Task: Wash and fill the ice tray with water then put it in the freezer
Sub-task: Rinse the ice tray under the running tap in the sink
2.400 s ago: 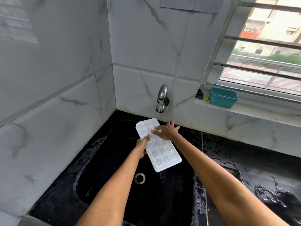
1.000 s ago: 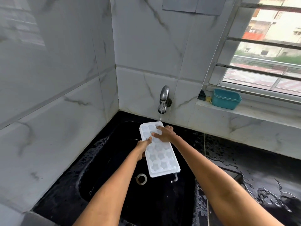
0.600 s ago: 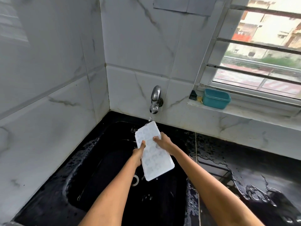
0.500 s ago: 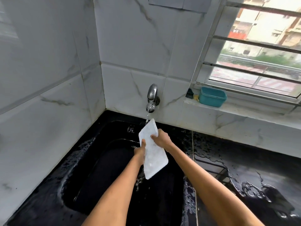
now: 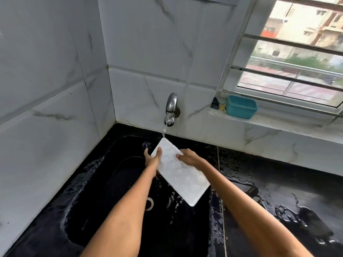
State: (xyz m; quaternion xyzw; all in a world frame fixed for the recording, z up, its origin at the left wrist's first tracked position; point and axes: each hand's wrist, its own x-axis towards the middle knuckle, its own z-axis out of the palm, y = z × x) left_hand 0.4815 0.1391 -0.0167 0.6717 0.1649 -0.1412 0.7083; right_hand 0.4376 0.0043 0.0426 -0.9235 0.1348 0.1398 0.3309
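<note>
A white plastic ice tray (image 5: pixel 181 175) hangs tilted over the black sink (image 5: pixel 104 182), its far end up under the tap (image 5: pixel 171 108) and its near end pointing down and right. A thin stream of water runs from the tap onto the tray's top corner, and drops fall off its lower end. My left hand (image 5: pixel 153 158) grips the tray's upper left edge, thumb on the face. My right hand (image 5: pixel 189 157) holds the upper right edge, its fingers on the face. The side of the tray facing me looks flat with faint bumps.
The sink drain (image 5: pixel 149 204) lies below the tray. A wet black counter (image 5: pixel 278 201) spreads to the right with puddles. On the window ledge stands a teal tub (image 5: pixel 242 109) with a small dark item beside it. White tiled walls close in on the left and behind.
The tray has gone from lying cavities-up under the tap to being tipped steeply, lower end swung right. My left hand slid up its left edge. Water now drips off into the sink.
</note>
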